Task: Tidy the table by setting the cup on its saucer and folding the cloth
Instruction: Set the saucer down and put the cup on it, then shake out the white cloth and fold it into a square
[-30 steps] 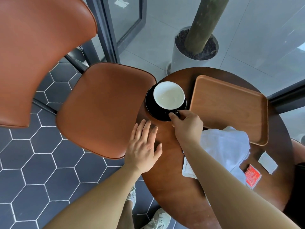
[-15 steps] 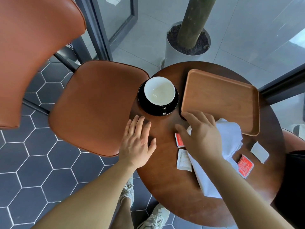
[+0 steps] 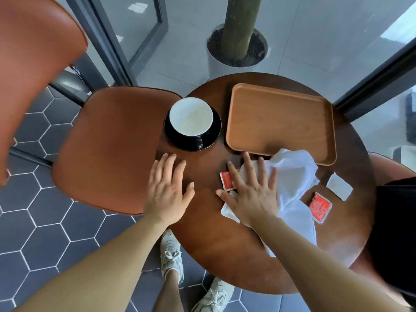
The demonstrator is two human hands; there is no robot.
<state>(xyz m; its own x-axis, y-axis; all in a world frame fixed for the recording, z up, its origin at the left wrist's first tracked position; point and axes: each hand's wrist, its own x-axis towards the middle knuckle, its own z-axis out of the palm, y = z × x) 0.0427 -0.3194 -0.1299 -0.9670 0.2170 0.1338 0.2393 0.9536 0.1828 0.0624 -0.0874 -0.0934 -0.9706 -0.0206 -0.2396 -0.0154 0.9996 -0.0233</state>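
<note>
Your left hand (image 3: pixel 167 194) lies flat on the counter (image 3: pixel 209 239) near its left edge, fingers (image 3: pixel 167 167) spread open and gripping nothing. Your right hand (image 3: pixel 252 194) lies palm down on the left part of the cloth (image 3: pixel 295 176), fingers open and splayed; it presses the fabric but does not pinch it.

The cup (image 3: pixel 191 115) sits on the saucer (image 3: pixel 213 134), upright, with its handle toward you. The pair stands at the far left of the counter, just left of the tray (image 3: pixel 279 122) and apart from both hands.

The cloth is white and crumpled, not folded. Its far edge overlaps the near rim of the tray, and its near end trails toward your right forearm.

A red packet (image 3: pixel 227 182) lies partly under your right index finger, touching the cloth's left edge. A second red packet (image 3: pixel 319 207) lies just right of the cloth. A white packet (image 3: pixel 339 186) lies beyond it, near the counter's right edge.

A chair (image 3: pixel 108 145) stands to the left, its seat against the counter edge.
</note>
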